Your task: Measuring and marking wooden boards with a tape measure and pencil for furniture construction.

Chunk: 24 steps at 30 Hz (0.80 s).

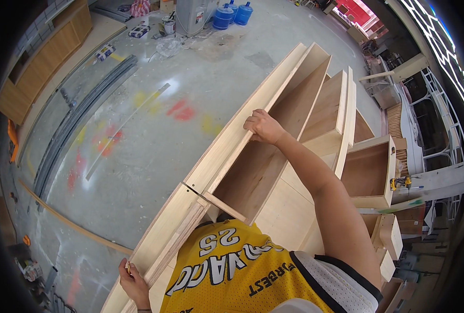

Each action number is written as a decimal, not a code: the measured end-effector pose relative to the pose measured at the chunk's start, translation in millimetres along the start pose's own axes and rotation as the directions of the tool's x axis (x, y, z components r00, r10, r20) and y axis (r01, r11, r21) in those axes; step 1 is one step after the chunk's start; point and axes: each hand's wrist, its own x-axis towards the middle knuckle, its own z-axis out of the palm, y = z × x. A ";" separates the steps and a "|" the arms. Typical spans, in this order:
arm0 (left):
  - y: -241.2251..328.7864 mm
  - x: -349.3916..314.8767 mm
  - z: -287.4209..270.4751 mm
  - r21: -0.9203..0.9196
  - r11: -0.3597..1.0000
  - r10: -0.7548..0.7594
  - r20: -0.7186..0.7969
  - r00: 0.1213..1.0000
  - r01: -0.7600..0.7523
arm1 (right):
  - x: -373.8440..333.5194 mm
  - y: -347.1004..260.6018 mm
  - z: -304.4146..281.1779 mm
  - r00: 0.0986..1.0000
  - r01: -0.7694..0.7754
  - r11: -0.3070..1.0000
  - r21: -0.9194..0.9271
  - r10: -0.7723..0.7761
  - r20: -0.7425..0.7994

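Note:
A long, curved, pale wooden cabinet frame (211, 166) runs diagonally past my body, its compartments lined with browner plywood. My right hand (266, 127) is closed over the upper edge of its front board, fingers curled on the outer side. Low at the left, my left hand (134, 286) rests against the outer edge of the near wooden section (159, 245). Its thumb and fingers pinch a small, thin yellowish-brown piece (129, 268), too small to name. A dark narrow gap (195, 192) separates the two sections, with a small dark hole on either side.
Grey metal channels (81, 122) and a thin strip (125, 133) lie on the paint-marked floor. Blue water jugs (222, 17) stand far off. At right, a yellow cordless drill (400, 183) sits beside an open wooden box (367, 172). A curved wooden strip (75, 225) lies left.

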 end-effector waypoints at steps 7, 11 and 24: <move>3.3 -0.2 -0.8 0.002 1.000 0.009 -0.002 1.000 -0.009 | -2.0 0.0 -1.6 1.000 -0.003 1.000 0.011 0.003 0.008; -2.4 -0.7 0.2 0.006 1.000 0.002 -0.006 1.000 -0.002 | 1.6 0.1 -0.9 1.000 0.013 1.000 0.018 -0.013 0.003; 1.7 1.0 4.1 -0.033 0.999 0.028 -0.040 0.999 -0.030 | 2.1 4.2 -4.6 1.000 0.017 0.999 0.045 -0.017 0.009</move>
